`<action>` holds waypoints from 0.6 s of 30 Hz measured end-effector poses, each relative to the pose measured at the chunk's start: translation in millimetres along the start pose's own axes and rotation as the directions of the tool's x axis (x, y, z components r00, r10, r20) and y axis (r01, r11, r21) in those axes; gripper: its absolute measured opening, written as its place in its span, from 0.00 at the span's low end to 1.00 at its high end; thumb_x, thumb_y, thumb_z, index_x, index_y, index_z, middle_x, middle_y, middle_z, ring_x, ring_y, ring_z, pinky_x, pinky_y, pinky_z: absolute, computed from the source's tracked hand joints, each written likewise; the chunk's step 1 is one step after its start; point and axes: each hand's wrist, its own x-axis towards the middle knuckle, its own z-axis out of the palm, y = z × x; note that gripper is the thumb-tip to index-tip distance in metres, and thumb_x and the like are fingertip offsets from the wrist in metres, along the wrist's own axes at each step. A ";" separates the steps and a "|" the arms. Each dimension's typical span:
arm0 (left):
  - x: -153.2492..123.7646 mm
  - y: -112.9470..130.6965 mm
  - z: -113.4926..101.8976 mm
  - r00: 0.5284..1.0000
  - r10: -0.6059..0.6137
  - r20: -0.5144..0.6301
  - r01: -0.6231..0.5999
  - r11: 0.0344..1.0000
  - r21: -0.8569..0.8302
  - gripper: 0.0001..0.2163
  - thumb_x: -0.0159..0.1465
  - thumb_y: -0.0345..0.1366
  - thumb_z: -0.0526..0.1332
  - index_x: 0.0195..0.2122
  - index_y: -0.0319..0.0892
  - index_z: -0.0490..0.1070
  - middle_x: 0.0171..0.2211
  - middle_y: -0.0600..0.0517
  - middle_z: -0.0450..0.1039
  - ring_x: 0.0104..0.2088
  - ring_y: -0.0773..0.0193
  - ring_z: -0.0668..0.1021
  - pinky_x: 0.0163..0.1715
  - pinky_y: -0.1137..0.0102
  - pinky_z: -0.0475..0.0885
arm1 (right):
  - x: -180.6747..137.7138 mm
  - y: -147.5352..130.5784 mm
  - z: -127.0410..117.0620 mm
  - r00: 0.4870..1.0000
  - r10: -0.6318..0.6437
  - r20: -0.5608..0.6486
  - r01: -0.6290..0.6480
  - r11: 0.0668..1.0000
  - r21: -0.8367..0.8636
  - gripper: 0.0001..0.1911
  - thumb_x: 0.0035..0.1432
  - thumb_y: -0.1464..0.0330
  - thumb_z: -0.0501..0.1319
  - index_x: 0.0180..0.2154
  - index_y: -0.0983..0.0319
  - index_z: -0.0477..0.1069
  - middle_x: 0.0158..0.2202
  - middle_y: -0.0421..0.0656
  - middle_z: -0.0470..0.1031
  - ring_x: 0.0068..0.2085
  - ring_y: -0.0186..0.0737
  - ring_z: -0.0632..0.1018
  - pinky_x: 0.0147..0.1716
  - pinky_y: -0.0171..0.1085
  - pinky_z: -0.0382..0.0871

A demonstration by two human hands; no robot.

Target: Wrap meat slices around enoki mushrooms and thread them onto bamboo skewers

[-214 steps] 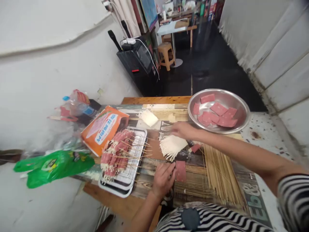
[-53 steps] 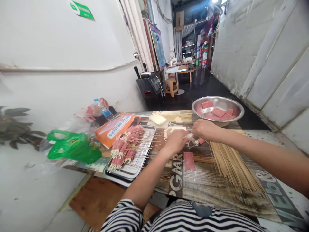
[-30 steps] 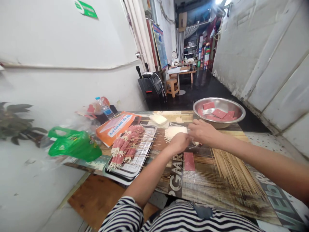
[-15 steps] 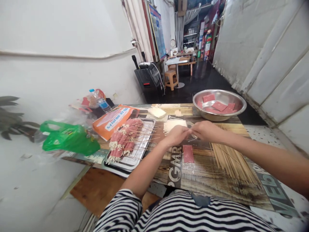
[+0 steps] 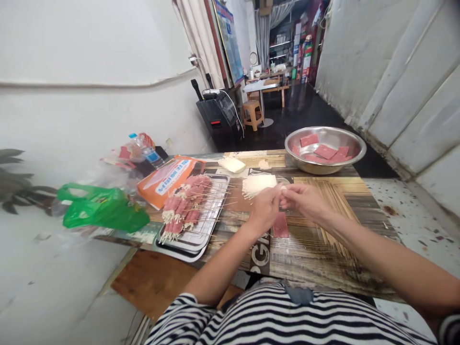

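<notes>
Two hands, left hand [image 5: 264,211] and right hand [image 5: 304,201], pinch a small white mushroom bundle [image 5: 282,189] above the flat pink meat slice [image 5: 281,226] on the patterned table [image 5: 323,261], toward its near edge; a gentle grip should keep the strands parallel.

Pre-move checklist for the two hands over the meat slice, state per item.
1. Contact: left hand and right hand meet fingertip to fingertip above the table: ok.
2. Grip: white bit pinched between them: ok; what it is, cannot tell.
3. Base: meat slice flat under the hands, partly hidden by the left hand: ok.
4. Supply: skewers lie loose by the right forearm, likely in reach: ok.
5. Room: tray shows bare rack on its right side: ok.
6. Stock: bowl holds more slices: ok.
</notes>
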 end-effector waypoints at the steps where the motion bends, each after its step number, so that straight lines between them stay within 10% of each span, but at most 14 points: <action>1: -0.2 -0.8 -2.5 0.999 0.014 0.038 -0.016 0.999 0.036 0.16 0.69 0.35 0.50 0.52 0.40 0.73 0.39 0.47 0.77 0.40 0.61 0.76 0.44 0.67 0.71 | -0.7 3.6 -3.0 0.999 0.016 0.031 -0.017 1.000 0.016 0.19 0.39 0.58 0.74 0.28 0.65 0.76 0.25 0.41 0.77 0.26 0.31 0.76 0.31 0.33 0.74; 5: -4.6 -9.8 -6.2 0.971 -0.004 0.239 0.010 1.000 -0.024 0.13 0.67 0.35 0.53 0.43 0.41 0.78 0.36 0.49 0.78 0.38 0.62 0.76 0.42 0.68 0.71 | -8.5 15.1 -11.5 0.991 0.119 0.060 -0.118 0.993 -0.015 0.18 0.42 0.58 0.73 0.27 0.66 0.75 0.26 0.43 0.77 0.24 0.29 0.75 0.27 0.31 0.72; 11: -32.2 -27.3 -0.8 0.905 -0.285 0.316 0.406 0.801 -0.440 0.16 0.58 0.42 0.65 0.43 0.37 0.79 0.40 0.45 0.80 0.39 0.58 0.80 0.42 0.65 0.75 | -31.8 34.0 -10.9 0.982 0.191 0.012 -0.190 0.980 -0.062 0.18 0.41 0.58 0.73 0.26 0.65 0.74 0.24 0.42 0.76 0.24 0.31 0.74 0.26 0.32 0.71; 18: -59.2 -49.2 11.3 0.968 -0.198 0.152 0.240 0.908 -0.345 0.10 0.57 0.41 0.68 0.32 0.39 0.81 0.34 0.46 0.81 0.35 0.61 0.81 0.39 0.68 0.76 | -39.3 59.8 -28.1 0.992 -0.055 0.111 0.114 0.752 -0.650 0.14 0.55 0.58 0.63 0.33 0.62 0.78 0.29 0.44 0.80 0.31 0.39 0.78 0.34 0.37 0.72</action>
